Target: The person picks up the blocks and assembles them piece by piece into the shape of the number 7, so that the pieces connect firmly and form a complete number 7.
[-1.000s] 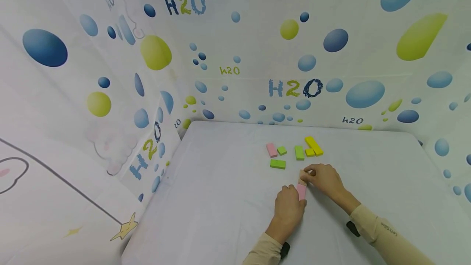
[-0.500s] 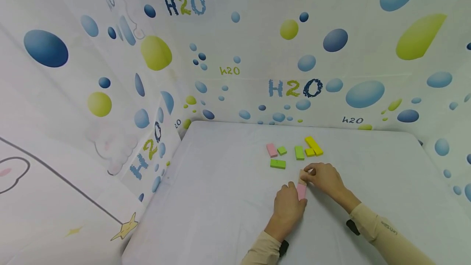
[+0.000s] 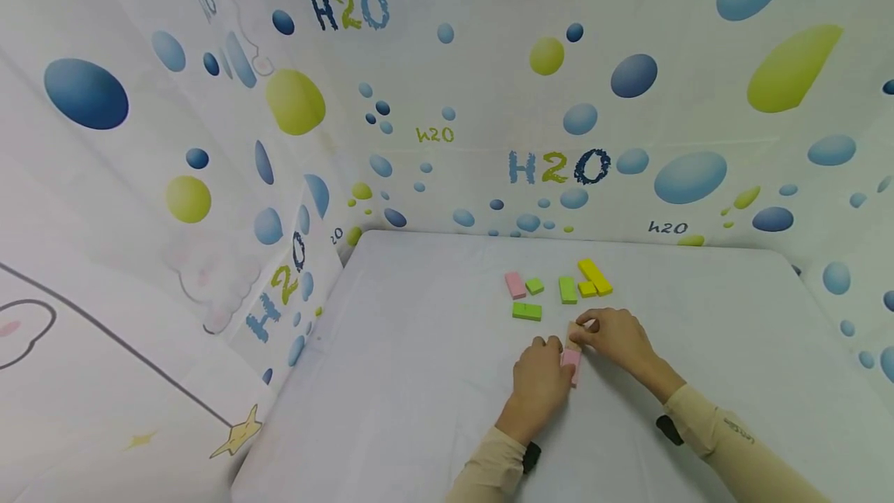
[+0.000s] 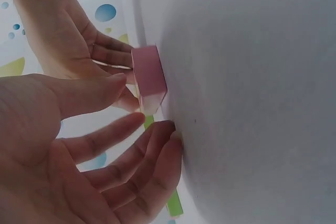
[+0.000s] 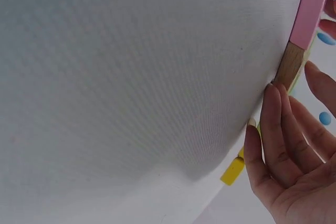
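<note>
A pink block (image 3: pixel 572 359) and a plain wooden block (image 3: pixel 573 328) lie end to end on the white table, the wooden one farther away. My right hand (image 3: pixel 618 338) pinches the wooden block from the right, its fingertips along the side in the right wrist view. Left of the pink block is my left hand (image 3: pixel 540 380), its thumb near the block's side. In the left wrist view, the left fingers are loosely bent and not closed round the pink block (image 4: pixel 149 69); whether the thumb touches it I cannot tell.
Farther back lie another pink block (image 3: pixel 515 285), a small green block (image 3: pixel 535 286), two longer green blocks (image 3: pixel 527 311), a long yellow block (image 3: pixel 596 276) and a small yellow block (image 3: pixel 587 289). A patterned curtain (image 3: pixel 482 177) borders the table (image 3: pixel 405 355) behind and on the left.
My left hand has shifted slightly left and let go of the pink block, showing more of its near end. The right hand stays at the wooden block.
</note>
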Action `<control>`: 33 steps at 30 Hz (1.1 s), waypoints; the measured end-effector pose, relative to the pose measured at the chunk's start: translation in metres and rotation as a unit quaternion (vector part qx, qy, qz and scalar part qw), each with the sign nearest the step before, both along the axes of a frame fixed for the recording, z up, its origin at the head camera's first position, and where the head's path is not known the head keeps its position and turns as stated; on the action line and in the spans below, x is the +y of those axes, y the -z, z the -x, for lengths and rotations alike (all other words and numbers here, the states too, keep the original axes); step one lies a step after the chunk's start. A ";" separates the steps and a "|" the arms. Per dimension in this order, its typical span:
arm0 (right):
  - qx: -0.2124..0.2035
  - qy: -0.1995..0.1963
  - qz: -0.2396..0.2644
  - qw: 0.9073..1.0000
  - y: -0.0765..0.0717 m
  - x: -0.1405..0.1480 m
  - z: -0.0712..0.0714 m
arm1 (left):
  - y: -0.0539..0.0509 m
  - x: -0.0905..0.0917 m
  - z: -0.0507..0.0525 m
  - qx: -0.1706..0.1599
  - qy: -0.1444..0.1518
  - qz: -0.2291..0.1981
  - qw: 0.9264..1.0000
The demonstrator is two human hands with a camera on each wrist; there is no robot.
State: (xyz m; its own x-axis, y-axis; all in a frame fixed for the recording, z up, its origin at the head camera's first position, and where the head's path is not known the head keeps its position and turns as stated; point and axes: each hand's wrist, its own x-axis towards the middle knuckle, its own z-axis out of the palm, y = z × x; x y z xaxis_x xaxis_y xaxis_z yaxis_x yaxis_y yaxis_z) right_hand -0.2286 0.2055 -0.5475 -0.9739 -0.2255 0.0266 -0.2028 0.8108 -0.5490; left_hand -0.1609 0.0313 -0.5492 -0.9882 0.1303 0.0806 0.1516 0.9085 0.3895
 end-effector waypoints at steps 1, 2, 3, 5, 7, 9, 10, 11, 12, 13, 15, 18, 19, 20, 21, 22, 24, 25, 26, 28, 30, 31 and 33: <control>-0.001 0.001 0.000 1.000 0.000 0.000 0.000 | 0.000 -0.001 0.001 -0.003 0.001 0.006 1.000; -0.003 0.002 0.000 1.000 0.000 0.000 0.000 | 0.000 -0.002 0.003 -0.002 0.003 0.010 1.000; -0.005 0.004 0.001 1.000 0.000 0.000 0.001 | 0.000 -0.003 0.004 0.001 0.006 0.013 1.000; -0.009 0.008 0.001 1.000 0.000 -0.001 0.001 | 0.001 -0.004 0.005 0.007 0.012 0.017 1.000; -0.015 0.013 0.001 1.000 0.000 -0.001 0.002 | 0.001 -0.005 0.006 0.013 0.018 0.021 1.000; -0.013 0.016 0.001 1.000 0.000 -0.001 0.003 | 0.002 -0.005 0.007 0.017 0.022 0.024 0.999; -0.008 0.016 0.001 1.000 0.000 -0.001 0.003 | 0.002 -0.005 0.008 0.016 0.023 0.025 0.999; -0.001 0.017 0.002 1.000 0.000 0.000 0.003 | 0.002 -0.006 0.008 0.016 0.024 0.027 0.999; 0.008 0.018 0.003 1.000 0.000 0.000 0.004 | 0.002 -0.006 0.008 0.016 0.025 0.029 0.999; 0.020 0.018 0.003 1.000 0.000 0.000 0.004 | 0.002 -0.006 0.009 0.015 0.025 0.032 0.999; 0.044 0.018 0.003 0.999 0.000 0.001 0.006 | 0.003 -0.007 0.010 0.016 0.024 0.037 0.999; 0.064 0.024 0.002 0.998 -0.001 0.001 0.010 | 0.004 -0.007 0.011 0.012 0.029 0.043 0.999; 0.064 0.029 0.002 0.998 -0.002 0.001 0.011 | 0.005 -0.007 0.012 0.012 0.031 0.046 0.998; 0.062 0.034 0.004 0.997 -0.002 0.001 0.013 | 0.005 -0.007 0.013 0.011 0.032 0.048 0.998; 0.060 0.039 0.005 0.997 -0.003 0.000 0.014 | 0.005 -0.007 0.013 0.010 0.034 0.049 0.998; 0.061 0.044 0.007 0.997 -0.003 0.000 0.016 | 0.006 -0.007 0.014 0.008 0.036 0.051 0.998; 0.060 0.056 0.011 0.997 -0.003 0.000 0.019 | 0.005 -0.006 0.014 0.006 0.039 0.052 0.998; 0.065 0.059 0.015 0.996 -0.002 0.000 0.020 | 0.005 -0.006 0.014 0.007 0.040 0.051 0.998; 0.071 0.061 0.019 0.995 -0.001 0.000 0.022 | 0.004 -0.006 0.014 0.006 0.042 0.052 0.998; 0.082 0.063 0.027 0.994 0.001 0.001 0.025 | 0.004 -0.006 0.014 0.006 0.045 0.053 0.998; 0.091 0.060 0.030 0.994 0.003 0.001 0.029 | 0.003 -0.006 0.014 0.008 0.049 0.056 0.997; 0.097 0.055 0.029 0.993 0.004 0.000 0.032 | 0.003 -0.006 0.014 0.009 0.050 0.060 0.997; 0.105 0.044 0.028 0.993 0.005 -0.001 0.037 | 0.002 -0.005 0.013 0.010 0.051 0.068 0.996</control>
State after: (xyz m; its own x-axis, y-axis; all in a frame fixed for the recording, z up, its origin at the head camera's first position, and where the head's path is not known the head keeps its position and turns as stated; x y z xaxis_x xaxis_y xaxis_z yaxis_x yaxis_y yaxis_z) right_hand -0.2651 0.2050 -0.5521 -0.9615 -0.1318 0.2410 -0.2466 0.8005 -0.5463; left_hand -0.1742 0.0261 -0.5516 -0.9675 0.2417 0.0747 0.2529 0.9320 0.2595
